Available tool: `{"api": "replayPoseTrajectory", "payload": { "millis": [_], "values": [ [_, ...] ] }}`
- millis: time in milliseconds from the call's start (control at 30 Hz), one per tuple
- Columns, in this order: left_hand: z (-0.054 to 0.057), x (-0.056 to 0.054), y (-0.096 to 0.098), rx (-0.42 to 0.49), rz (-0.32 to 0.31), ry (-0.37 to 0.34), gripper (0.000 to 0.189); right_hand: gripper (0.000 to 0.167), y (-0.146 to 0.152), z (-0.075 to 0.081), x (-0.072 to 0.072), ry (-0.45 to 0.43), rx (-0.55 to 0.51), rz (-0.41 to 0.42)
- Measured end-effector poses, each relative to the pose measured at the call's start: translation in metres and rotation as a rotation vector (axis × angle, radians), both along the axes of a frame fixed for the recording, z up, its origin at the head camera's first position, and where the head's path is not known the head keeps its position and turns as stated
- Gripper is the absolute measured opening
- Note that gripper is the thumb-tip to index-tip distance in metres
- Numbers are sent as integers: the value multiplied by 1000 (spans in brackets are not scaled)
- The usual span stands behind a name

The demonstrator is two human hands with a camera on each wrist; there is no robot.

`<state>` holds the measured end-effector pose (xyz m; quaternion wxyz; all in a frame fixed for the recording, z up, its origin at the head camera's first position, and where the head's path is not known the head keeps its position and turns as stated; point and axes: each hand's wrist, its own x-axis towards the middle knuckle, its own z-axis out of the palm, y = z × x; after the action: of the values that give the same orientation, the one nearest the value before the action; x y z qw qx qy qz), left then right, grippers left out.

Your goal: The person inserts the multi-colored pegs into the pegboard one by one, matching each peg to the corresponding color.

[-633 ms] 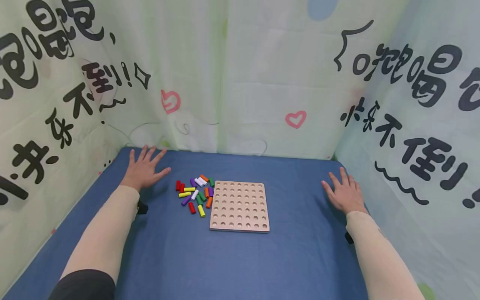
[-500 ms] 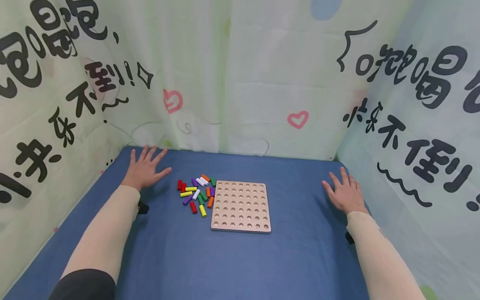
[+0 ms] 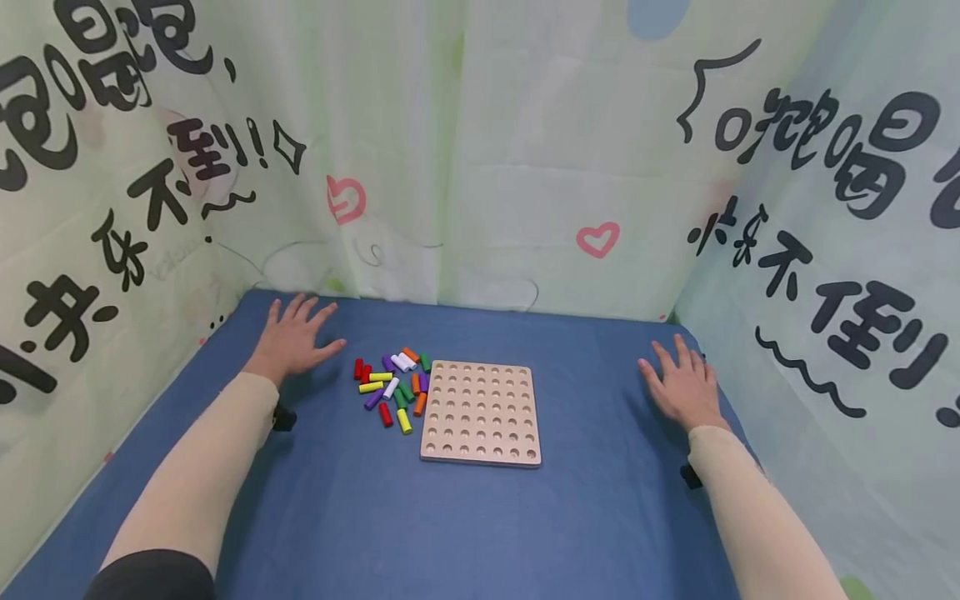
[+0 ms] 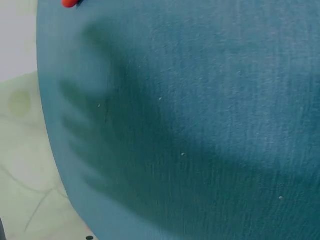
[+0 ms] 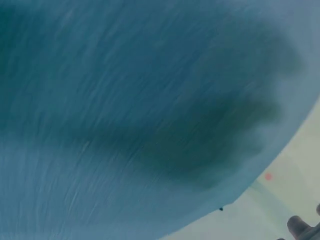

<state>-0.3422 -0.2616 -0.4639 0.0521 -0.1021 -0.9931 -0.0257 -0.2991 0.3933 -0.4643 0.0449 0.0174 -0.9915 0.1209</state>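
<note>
My left hand is held over the far left of the blue cloth, fingers spread and nothing in them. Just to its right lies a loose cluster of short coloured pegs: red, yellow, white, purple, green and orange. Beside them, a square wooden pegboard shows rows of bare holes. Over on the right side my right hand is also spread, holding nothing and well apart from the board. A red peg's end shows in the left wrist view; fingertips appear in the right wrist view.
Blue cloth covers the table. Pale printed curtains with black lettering and pink hearts enclose its back and both sides. Each hand casts a shadow on the cloth, and both are near the side curtains.
Both hands have shifted slightly inward, the right one a little to the left and the left one a little to the right. Pegs and board stay in place; the head view sways slightly.
</note>
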Motion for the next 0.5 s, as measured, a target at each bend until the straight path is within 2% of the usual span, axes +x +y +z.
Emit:
{"api": "replayPoseTrajectory", "payload": {
  "millis": [100,267,400,500],
  "values": [
    [-1,3,5,-34,-17,6,78,75,-7,4,1,-16,-97,-4],
    [-1,9,15,-43,-58,0,69,72,-27,14,3,-39,-342,34],
    [2,15,25,17,-59,-10,65,69,-44,17,4,-46,-407,65],
    [2,23,33,132,-32,4,58,65,-55,15,6,-78,-426,69]
  ]
}}
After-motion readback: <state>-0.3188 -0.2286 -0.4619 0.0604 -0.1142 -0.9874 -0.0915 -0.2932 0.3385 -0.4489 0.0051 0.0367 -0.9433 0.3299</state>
